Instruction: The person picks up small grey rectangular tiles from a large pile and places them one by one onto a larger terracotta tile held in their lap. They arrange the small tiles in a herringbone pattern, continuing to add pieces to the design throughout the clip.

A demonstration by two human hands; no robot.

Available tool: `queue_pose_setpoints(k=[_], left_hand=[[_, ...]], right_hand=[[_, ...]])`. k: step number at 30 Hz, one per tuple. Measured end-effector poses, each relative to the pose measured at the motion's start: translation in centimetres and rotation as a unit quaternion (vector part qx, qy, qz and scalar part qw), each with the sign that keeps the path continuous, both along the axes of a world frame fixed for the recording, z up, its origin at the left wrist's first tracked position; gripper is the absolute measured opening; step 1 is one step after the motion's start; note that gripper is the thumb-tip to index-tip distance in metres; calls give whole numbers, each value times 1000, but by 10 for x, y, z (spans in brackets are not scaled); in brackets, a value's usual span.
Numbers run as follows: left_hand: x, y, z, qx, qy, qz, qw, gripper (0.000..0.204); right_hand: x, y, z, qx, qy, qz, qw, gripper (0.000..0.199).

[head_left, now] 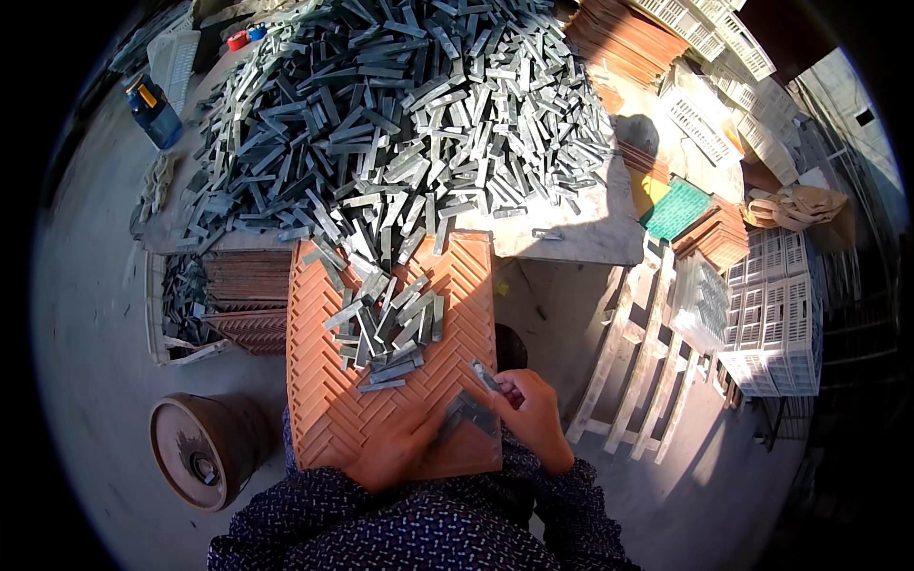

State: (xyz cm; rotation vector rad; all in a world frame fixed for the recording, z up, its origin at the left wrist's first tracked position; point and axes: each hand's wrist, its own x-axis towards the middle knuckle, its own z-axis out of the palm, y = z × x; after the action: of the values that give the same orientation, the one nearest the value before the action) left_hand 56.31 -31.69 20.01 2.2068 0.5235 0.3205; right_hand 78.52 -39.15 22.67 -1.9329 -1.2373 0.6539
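Strip [484, 374] in right fingers [515, 384]; bottle label [147, 96]

Matt, stone-like strips [411, 309] cross the far edge of a ridged, plastic-looking tray [319, 419]; the pallet [647, 354] is rough wood.

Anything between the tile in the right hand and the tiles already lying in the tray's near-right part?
Nothing visible: the grey tile in the right hand has the set tiles close by. The left hand is just left of them; the loose tiles lie farther up the orange tray.
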Motion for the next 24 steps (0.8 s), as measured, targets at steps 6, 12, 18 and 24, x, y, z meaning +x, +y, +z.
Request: queue_pose_setpoints(k=[6,12,18,24], left_hand=[[-9,19,2,-70,-25,102,992,37],[-5,19,15,-8,-3,46,999,24],[25,5,10,88,-3,52,995,33],[26,-16,23,144,14,38,989,40]], right_hand=[[-4,-19,-1,-10,25,4,1000,19],[-2,-41,-13,-23,183,-28,982,23],[-2,-37,-4,-29,213,2,977,23],[-1,-42,-1,19,210,2,978,22]])
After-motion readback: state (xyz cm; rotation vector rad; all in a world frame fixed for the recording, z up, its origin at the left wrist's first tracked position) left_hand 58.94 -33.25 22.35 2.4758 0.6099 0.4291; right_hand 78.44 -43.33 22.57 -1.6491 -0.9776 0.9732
